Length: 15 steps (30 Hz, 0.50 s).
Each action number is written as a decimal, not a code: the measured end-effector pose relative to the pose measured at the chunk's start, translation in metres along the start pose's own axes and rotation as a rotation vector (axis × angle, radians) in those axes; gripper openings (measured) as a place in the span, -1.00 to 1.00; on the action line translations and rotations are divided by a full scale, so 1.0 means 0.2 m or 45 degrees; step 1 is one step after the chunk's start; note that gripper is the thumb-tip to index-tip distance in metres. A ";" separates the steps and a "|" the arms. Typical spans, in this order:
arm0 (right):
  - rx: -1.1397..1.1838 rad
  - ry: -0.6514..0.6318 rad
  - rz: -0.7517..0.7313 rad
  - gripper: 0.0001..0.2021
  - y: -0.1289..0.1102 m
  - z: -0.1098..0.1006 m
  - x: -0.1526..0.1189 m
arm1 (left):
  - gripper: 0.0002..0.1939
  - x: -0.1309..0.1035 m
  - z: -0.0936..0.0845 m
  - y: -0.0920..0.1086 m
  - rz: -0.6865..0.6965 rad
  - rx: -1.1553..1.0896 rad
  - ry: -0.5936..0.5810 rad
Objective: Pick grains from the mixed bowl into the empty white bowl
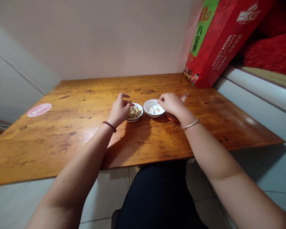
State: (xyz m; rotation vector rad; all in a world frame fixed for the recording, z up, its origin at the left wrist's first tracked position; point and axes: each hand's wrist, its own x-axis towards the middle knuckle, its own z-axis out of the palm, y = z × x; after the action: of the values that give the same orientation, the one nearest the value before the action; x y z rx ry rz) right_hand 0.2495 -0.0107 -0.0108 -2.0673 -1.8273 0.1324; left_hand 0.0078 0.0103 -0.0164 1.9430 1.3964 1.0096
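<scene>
Two small white bowls stand side by side on a wooden table. The left bowl is full of mixed beans and grains, pale and dark. In the right bowl lie only a few scattered beans. My left hand hovers at the left bowl's left rim, its index finger and thumb apart, holding nothing I can see. My right hand is at the right bowl's right rim with its fingertips closed together; what they pinch, if anything, is hidden. Under that hand an orange-red round object shows partly.
A big red and green carton stands at the table's back right, against the wall. Beside it, red fluffy cloth lies on a white surface. A round pink sticker is on the table at left. My lap is below the front edge.
</scene>
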 end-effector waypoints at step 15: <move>0.033 -0.012 -0.142 -0.72 -0.06 0.04 -0.02 | -0.61 -0.03 -0.04 0.01 0.277 0.893 -0.018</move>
State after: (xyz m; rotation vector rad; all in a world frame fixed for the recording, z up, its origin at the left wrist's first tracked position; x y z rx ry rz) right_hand 0.2344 -0.0127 -0.0146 -1.9454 -1.9315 0.1354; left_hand 0.0015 0.0045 -0.0125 2.6379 1.7108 0.6268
